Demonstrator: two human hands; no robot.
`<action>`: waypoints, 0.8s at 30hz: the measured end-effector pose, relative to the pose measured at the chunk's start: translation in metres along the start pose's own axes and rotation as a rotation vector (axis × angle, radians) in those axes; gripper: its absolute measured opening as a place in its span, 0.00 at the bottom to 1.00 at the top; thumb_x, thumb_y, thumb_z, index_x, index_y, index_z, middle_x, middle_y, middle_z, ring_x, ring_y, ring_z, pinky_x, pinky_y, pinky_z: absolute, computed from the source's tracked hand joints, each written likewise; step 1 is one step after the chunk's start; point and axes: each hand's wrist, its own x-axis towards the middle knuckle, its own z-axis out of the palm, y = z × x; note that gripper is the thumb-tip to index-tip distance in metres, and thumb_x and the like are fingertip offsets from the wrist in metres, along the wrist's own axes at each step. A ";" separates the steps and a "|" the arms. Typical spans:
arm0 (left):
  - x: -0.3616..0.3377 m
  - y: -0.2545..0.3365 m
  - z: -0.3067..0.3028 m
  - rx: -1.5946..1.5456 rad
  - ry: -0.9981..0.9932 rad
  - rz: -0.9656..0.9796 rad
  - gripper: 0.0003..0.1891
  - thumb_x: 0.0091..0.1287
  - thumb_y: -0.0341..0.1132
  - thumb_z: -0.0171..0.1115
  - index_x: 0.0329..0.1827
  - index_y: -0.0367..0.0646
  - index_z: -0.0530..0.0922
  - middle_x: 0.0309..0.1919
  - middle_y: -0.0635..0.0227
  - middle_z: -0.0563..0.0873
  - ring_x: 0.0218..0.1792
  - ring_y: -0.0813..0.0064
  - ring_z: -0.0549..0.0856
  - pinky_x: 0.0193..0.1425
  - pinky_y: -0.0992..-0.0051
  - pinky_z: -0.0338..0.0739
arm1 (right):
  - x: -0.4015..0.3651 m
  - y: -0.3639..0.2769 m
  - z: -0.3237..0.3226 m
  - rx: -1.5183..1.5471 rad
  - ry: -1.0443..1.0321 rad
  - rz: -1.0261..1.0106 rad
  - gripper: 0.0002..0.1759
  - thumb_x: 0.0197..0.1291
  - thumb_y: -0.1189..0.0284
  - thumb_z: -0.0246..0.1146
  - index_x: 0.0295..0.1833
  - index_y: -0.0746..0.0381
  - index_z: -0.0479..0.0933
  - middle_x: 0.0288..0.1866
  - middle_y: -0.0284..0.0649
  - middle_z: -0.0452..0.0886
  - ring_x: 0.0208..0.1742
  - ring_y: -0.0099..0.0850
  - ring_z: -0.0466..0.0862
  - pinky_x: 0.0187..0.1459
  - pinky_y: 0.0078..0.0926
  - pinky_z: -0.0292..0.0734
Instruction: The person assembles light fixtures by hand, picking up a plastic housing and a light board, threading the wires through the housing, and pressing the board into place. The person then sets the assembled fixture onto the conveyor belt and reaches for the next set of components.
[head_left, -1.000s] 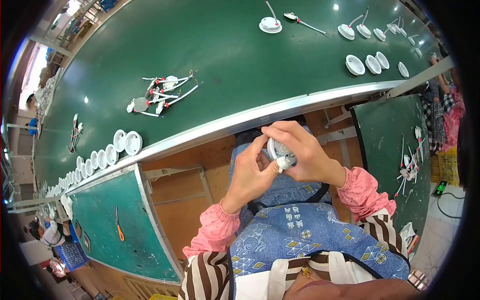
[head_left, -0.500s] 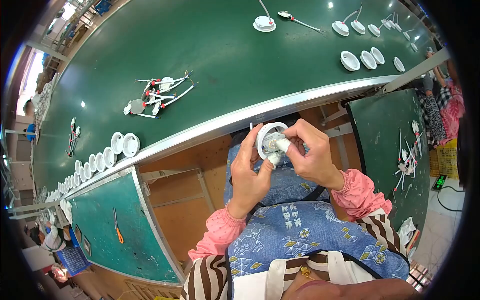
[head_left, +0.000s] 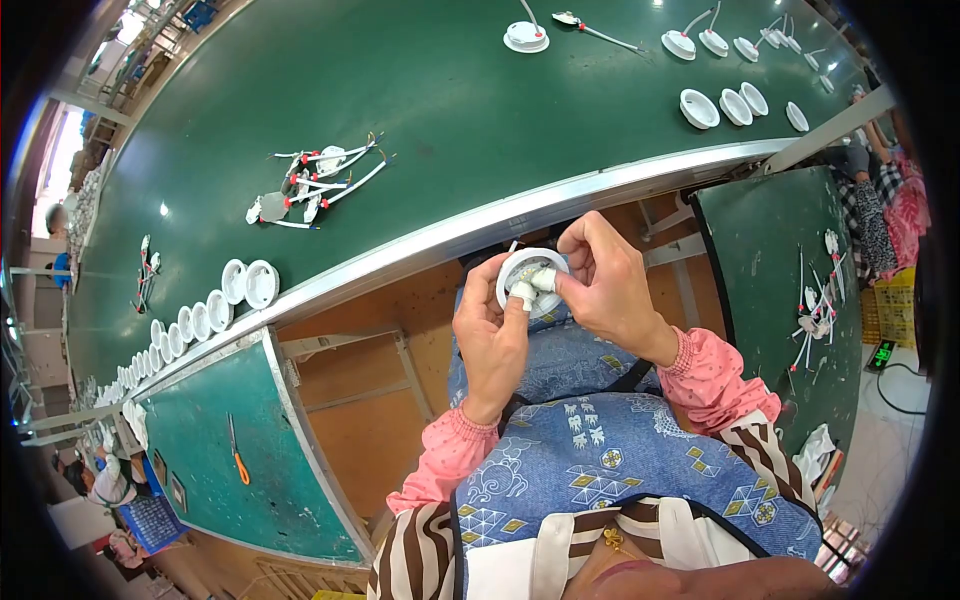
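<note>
I hold a small round white lamp housing [head_left: 522, 267] over my lap, just below the metal edge of the green conveyor belt [head_left: 440, 110]. My left hand [head_left: 490, 335] grips its left rim, thumb up along the side. My right hand [head_left: 603, 285] pinches a white connector piece [head_left: 541, 280] inside the housing's open face. Both wrists wear pink cuffs. The housing's far side is hidden by my fingers.
A tangle of white wired parts [head_left: 318, 183] lies on the belt, with white round housings in a row at the left [head_left: 240, 285] and more at the far right [head_left: 720, 105]. Orange-handled scissors [head_left: 236, 455] rest on the left side table; wired parts [head_left: 818, 315] lie on the right one.
The housing turned from edge-on to open face toward me and rose slightly toward the belt edge. My right fingers shifted onto the connector inside it.
</note>
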 end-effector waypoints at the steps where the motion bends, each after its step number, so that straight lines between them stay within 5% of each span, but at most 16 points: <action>1: 0.000 -0.001 -0.001 -0.022 -0.002 -0.015 0.18 0.73 0.19 0.57 0.65 0.32 0.74 0.55 0.60 0.85 0.55 0.75 0.85 0.60 0.76 0.79 | 0.000 -0.002 0.000 0.002 -0.009 0.033 0.13 0.52 0.82 0.71 0.42 0.65 0.75 0.36 0.44 0.79 0.31 0.36 0.83 0.33 0.31 0.78; 10: 0.002 -0.006 -0.001 -0.053 -0.001 -0.052 0.15 0.71 0.21 0.60 0.60 0.31 0.78 0.50 0.65 0.87 0.50 0.79 0.85 0.56 0.78 0.79 | -0.003 -0.002 0.003 0.068 -0.125 -0.074 0.09 0.58 0.82 0.63 0.45 0.67 0.78 0.40 0.49 0.82 0.37 0.47 0.83 0.40 0.38 0.77; 13: 0.012 -0.009 -0.006 -0.050 -0.057 -0.107 0.15 0.70 0.20 0.59 0.59 0.32 0.80 0.50 0.67 0.87 0.49 0.80 0.84 0.55 0.78 0.79 | -0.006 0.011 0.015 0.061 -0.036 -0.082 0.09 0.58 0.82 0.63 0.45 0.67 0.77 0.37 0.47 0.81 0.35 0.42 0.83 0.38 0.37 0.76; 17: 0.022 -0.007 -0.010 0.255 -0.106 0.079 0.19 0.66 0.19 0.60 0.61 0.34 0.79 0.46 0.63 0.86 0.46 0.77 0.84 0.50 0.78 0.80 | -0.007 0.019 0.025 0.303 -0.017 0.087 0.07 0.63 0.83 0.63 0.46 0.68 0.77 0.37 0.41 0.83 0.35 0.28 0.85 0.36 0.30 0.79; 20: 0.017 0.002 0.001 0.357 0.062 0.227 0.23 0.66 0.19 0.60 0.66 0.34 0.76 0.49 0.60 0.85 0.45 0.76 0.84 0.48 0.76 0.82 | -0.007 0.018 0.029 0.496 0.029 0.158 0.05 0.66 0.82 0.62 0.46 0.68 0.77 0.38 0.39 0.84 0.37 0.22 0.84 0.37 0.24 0.80; 24: 0.004 0.004 0.003 0.057 0.014 -0.114 0.24 0.71 0.21 0.59 0.70 0.34 0.72 0.53 0.61 0.84 0.49 0.77 0.84 0.47 0.76 0.83 | -0.010 0.013 0.032 0.608 0.056 0.163 0.05 0.66 0.82 0.62 0.46 0.68 0.77 0.39 0.38 0.85 0.38 0.21 0.85 0.38 0.24 0.80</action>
